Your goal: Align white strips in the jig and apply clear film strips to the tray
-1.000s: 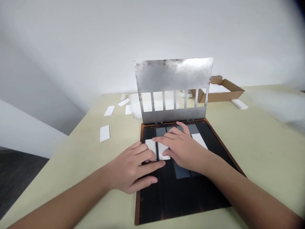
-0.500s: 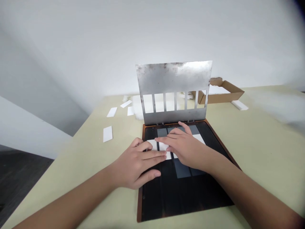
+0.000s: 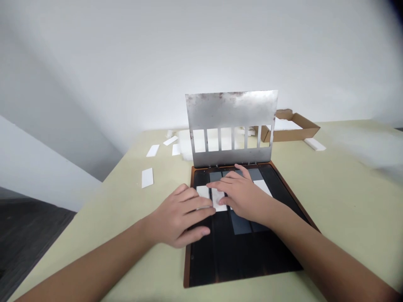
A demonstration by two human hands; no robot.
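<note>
Several white rectangular cards lie in a row on a black board with a brown edge. My left hand rests over the leftmost white card, its fingers stretched out and thumb apart. With fingers spread, my right hand lies across the row, its thumb and a fingertip by the second white card. Another white card shows beyond the right hand, which hides part of the row. Hinged to the board's far edge, a metal plate with rectangular cutouts stands raised.
Loose white cards, among them one card, lie on the pale table to the left. A cardboard box holding white sheets stands at the back right, a white strip beside it. A wall rises behind.
My left hand has drawn back slightly to the left, uncovering more of the second card. My right hand keeps nearly the same place. The whole view has shifted a little.
</note>
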